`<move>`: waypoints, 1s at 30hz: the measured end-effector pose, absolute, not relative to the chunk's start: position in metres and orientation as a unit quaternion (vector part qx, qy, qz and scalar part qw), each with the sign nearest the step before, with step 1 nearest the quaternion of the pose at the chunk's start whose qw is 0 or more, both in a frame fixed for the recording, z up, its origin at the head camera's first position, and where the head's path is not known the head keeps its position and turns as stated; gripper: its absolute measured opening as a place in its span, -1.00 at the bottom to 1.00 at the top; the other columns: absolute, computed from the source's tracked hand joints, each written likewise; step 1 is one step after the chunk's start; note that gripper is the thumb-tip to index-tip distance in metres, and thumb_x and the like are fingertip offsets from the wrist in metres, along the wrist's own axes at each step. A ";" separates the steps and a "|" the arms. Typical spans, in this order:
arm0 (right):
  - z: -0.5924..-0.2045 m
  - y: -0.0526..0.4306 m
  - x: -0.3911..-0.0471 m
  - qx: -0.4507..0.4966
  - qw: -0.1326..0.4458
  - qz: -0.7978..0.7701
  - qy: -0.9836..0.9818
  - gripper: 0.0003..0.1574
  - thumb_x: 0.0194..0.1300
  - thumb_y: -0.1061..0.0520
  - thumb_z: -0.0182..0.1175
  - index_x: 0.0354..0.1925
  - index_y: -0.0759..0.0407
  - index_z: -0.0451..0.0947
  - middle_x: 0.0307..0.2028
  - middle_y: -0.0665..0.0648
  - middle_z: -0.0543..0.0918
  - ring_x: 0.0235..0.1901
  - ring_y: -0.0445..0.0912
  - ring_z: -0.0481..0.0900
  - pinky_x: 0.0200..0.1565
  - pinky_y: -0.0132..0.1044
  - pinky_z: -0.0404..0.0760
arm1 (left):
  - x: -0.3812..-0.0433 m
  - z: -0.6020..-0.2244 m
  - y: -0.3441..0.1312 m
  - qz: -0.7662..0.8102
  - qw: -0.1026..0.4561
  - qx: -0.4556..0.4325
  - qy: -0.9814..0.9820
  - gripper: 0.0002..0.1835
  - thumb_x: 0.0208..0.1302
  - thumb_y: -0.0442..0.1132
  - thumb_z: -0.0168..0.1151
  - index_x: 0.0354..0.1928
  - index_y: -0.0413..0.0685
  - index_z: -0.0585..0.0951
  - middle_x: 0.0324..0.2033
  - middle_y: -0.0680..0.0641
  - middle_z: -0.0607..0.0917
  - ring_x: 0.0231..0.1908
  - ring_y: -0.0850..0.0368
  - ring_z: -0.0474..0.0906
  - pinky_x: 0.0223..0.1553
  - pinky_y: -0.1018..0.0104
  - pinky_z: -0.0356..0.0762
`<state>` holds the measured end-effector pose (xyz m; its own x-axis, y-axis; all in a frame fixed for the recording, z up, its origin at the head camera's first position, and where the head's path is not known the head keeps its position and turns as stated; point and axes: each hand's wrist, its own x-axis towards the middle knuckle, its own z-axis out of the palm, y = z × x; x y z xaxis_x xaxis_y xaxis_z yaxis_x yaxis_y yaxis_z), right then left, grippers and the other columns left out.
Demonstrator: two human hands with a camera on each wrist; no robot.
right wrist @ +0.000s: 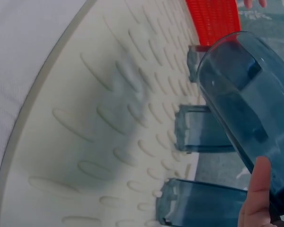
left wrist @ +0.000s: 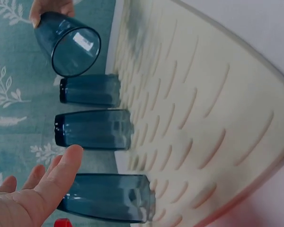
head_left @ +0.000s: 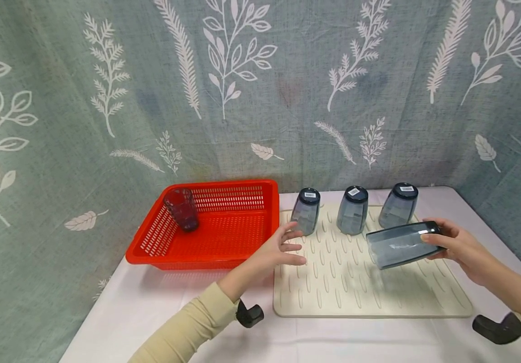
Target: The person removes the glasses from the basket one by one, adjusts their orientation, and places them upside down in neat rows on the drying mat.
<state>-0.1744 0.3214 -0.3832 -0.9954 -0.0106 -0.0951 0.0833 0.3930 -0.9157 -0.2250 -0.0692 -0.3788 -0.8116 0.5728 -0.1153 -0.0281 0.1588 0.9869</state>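
Observation:
My right hand grips a blue-tinted drinking glass round its dark base. That glass is tilted on its side above the mat, its mouth towards the left. On the cream ridged drying mat, three similar glasses stand upside down along the back: a left one, a middle one and a right one. My left hand holds nothing, its fingers spread near the left glass. In the left wrist view, the left fingers overlap that glass.
A red plastic basket stands left of the mat, with one glass leaning in its back left corner. White cloth covers the table. A grey-green leaf-patterned curtain hangs behind and along the sides.

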 end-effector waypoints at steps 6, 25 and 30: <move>-0.378 0.323 -0.175 0.021 0.038 -0.520 0.853 -0.36 0.29 0.01 0.09 0.22 0.20 0.12 -0.21 -0.14 0.36 -0.33 -0.33 0.46 -0.28 -0.31 0.59 | -0.229 -0.372 -0.073 0.614 0.231 0.196 0.729 -0.10 0.03 -0.33 0.31 0.38 0.03 0.03 0.27 -0.12 0.27 0.19 -0.09 0.34 0.11 0.07 0.39; -0.367 0.334 -0.174 0.024 0.034 -0.446 0.894 -0.14 0.24 -0.04 0.14 0.27 0.39 0.03 0.00 0.26 0.33 -0.37 -0.43 0.45 -0.30 -0.33 0.59 | -0.235 -0.358 -0.087 0.593 0.215 0.176 0.756 -0.07 0.00 -0.24 0.35 0.38 0.16 0.04 0.29 -0.03 0.28 0.21 -0.07 0.32 0.10 0.04 0.40; -0.364 0.337 -0.176 0.028 0.033 -0.423 0.905 -0.09 0.24 -0.06 0.13 0.29 0.44 -0.01 0.10 0.43 0.25 -0.39 -0.51 0.38 -0.32 -0.34 0.57 | -0.236 -0.352 -0.094 0.596 0.207 0.169 0.757 -0.09 0.01 -0.27 0.34 0.37 0.17 0.05 0.28 -0.01 0.27 0.21 -0.07 0.30 0.07 0.07 0.44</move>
